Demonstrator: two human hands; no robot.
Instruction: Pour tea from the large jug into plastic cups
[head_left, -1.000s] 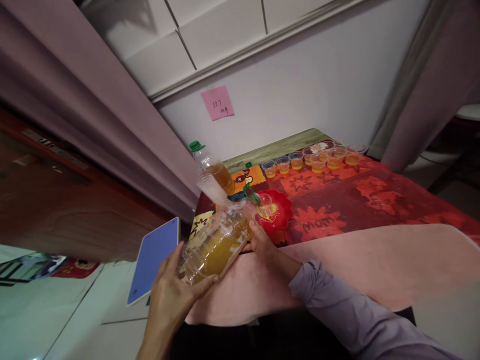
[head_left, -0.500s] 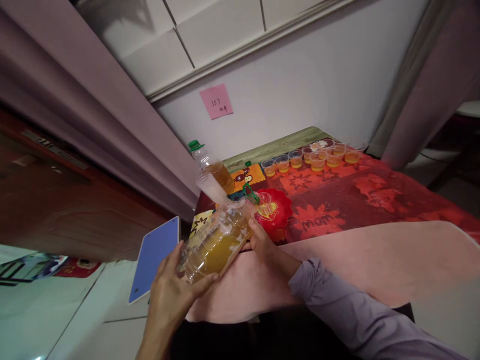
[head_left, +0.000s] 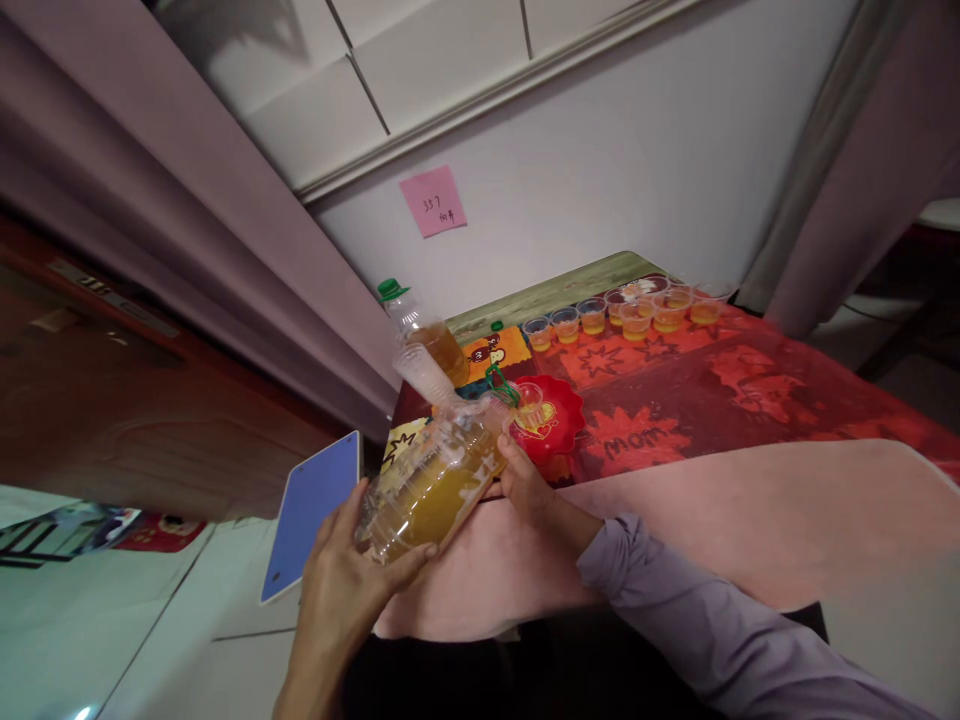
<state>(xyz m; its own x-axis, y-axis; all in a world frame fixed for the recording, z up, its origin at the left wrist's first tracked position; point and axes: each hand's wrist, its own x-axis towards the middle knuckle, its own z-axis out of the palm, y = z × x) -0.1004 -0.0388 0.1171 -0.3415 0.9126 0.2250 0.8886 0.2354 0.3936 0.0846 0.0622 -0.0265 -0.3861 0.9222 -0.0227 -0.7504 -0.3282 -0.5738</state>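
Observation:
A large clear plastic bottle (head_left: 435, 485) of yellow liquid is tilted over the near left part of the table, its mouth toward a small clear cup (head_left: 529, 400). That cup sits in a red scalloped plate (head_left: 559, 425). My left hand (head_left: 341, 570) grips the bottle's base. My right hand (head_left: 523, 482) holds it near the neck, with some fingers hidden underneath. A green handle ring (head_left: 499, 384) shows at the bottle's neck. Whether liquid is flowing is hard to make out. Behind the bottle leans a stack of clear cups (head_left: 421, 374).
A second bottle (head_left: 435, 345) with a green cap stands at the back left. Several small cups (head_left: 635, 318) with amber liquid line the table's back edge. A loose green cap (head_left: 496, 326) lies near them. A blue board (head_left: 315, 515) is left of the table (head_left: 787, 520).
Almost nothing differs. Both hands keep the bottle tilted in the same place, and the view has shifted very slightly.

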